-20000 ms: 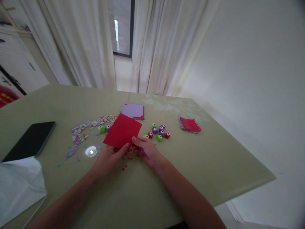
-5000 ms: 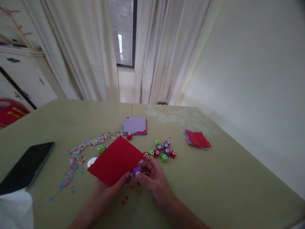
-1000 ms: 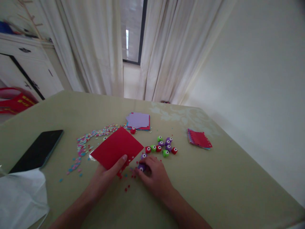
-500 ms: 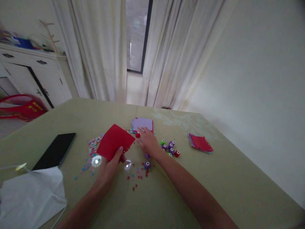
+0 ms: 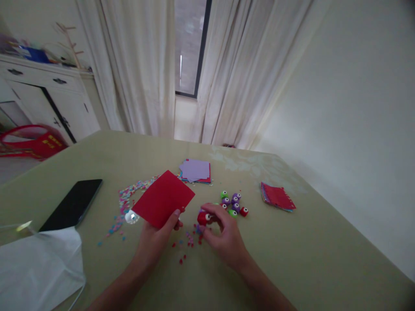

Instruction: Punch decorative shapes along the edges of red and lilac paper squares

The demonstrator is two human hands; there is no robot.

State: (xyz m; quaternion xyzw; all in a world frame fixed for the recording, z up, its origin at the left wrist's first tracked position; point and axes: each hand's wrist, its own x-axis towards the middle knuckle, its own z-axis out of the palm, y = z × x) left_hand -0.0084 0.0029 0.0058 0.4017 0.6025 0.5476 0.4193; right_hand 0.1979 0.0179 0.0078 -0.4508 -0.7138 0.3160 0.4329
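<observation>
In the head view, our 2 hands are above the table (image 5: 259,263). Our left hand (image 5: 157,242) grips 1 red sheet (image 5: 164,198) by its near edge, thumb on top — the sheet is tilted. Our right hand (image 5: 228,235) pinches 1 red eye bead (image 5: 202,218) between thumb and fingers, just right of the sheet. Beyond that hand we see clustered eye beads (image 5: 235,208); beyond the sheet — a lilac-topped paper stack (image 5: 196,169). Confetti (image 5: 125,201) curves behind the sheet's left side, near a black tablet (image 5: 71,205).
</observation>
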